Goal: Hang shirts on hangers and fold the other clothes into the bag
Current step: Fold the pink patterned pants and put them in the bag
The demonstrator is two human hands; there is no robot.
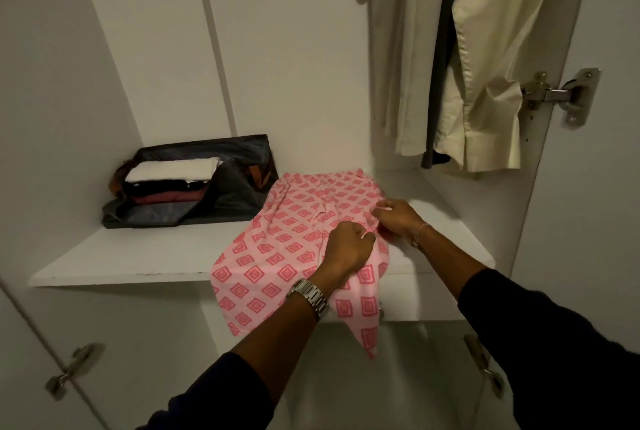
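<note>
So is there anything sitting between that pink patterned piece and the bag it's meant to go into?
Nothing visible. The pink garment lies on the white shelf right beside the open dark bag, its edge close to the bag's side. The bag already holds folded clothes. Both the left hand and right hand pinch its drawstring.

A white wardrobe shelf (138,256), steel door hinges (554,95), and a wristwatch (310,296).

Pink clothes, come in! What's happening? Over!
Left hand and right hand both pinching the drawstring. Pink garment unfolded, hanging over the shelf edge. Bag open alongside, path clear.
</note>
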